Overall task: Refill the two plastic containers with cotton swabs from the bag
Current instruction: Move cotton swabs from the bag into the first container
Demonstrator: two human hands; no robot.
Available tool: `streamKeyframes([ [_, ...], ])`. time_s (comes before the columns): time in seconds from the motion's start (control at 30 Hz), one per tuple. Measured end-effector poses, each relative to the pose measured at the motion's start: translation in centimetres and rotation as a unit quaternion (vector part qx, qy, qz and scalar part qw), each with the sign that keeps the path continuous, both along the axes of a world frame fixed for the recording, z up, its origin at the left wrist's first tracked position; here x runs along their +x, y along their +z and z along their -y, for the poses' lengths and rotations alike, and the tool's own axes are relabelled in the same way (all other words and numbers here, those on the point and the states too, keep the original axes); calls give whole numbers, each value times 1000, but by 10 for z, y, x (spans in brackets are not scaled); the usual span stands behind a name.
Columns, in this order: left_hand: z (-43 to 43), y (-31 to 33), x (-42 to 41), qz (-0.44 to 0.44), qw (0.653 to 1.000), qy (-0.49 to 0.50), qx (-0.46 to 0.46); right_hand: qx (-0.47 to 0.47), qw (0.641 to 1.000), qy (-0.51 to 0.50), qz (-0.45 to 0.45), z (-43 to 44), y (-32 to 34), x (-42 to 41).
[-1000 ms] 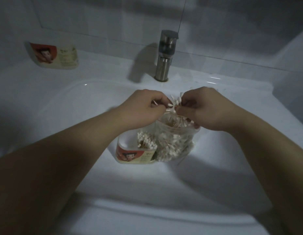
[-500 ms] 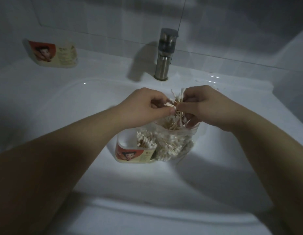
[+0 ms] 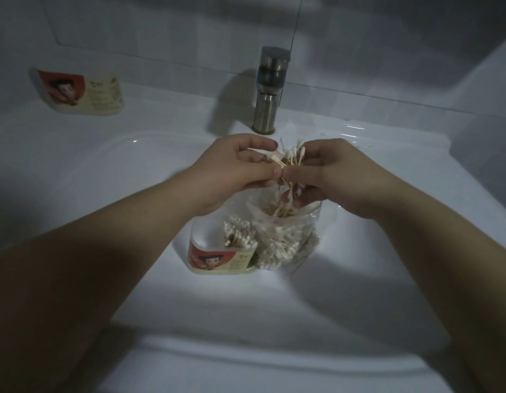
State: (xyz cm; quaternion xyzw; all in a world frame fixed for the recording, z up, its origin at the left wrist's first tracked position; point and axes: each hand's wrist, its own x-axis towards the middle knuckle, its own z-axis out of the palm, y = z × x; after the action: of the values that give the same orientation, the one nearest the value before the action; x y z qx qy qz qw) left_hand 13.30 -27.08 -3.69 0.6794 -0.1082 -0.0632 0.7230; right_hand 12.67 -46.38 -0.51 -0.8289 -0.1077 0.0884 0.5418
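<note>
One container [image 3: 217,258] is sitting part-filled; the ten o'clock container [image 3: 79,92] is waiting. Our left hand [image 3: 234,168] and right hand [image 3: 334,177] are pinching swabs [image 3: 292,161].

Your left hand [image 3: 232,168] and right hand [image 3: 334,177] meet thumb to thumb above the bag [image 3: 283,239]. Both pinch one loose bunch of cotton swabs [image 3: 290,161], its white tips fanning out past your fingers. The clear bag stands open straight below your right hand, packed with more swabs. Below your left hand, touching the bag's side, stands a labelled plastic container [image 3: 217,258], partly filled with upright swabs. Just beyond your hands rises the metal faucet [image 3: 270,89]. A second container [image 3: 81,92] sits well off beyond your left hand, on the ledge of the white sink [image 3: 118,171].
</note>
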Motion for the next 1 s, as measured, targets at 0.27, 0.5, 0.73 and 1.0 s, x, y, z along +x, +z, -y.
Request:
streamKeyframes([
  [0.27,15,0,-7,-4,996,-71,51,103,994,15,15,-5,1,-1],
  [0.5,22,-10,-4,-48,998,-35,8,81,996,19,1,-14,-7,-5],
  [0.73,23,-5,-5,-84,995,-11,-61,73,997,-19,-18,-10,-1,-3],
  [1.0,26,3,-10,-129,983,27,-131,90,993,-65,-30,-7,1,1],
])
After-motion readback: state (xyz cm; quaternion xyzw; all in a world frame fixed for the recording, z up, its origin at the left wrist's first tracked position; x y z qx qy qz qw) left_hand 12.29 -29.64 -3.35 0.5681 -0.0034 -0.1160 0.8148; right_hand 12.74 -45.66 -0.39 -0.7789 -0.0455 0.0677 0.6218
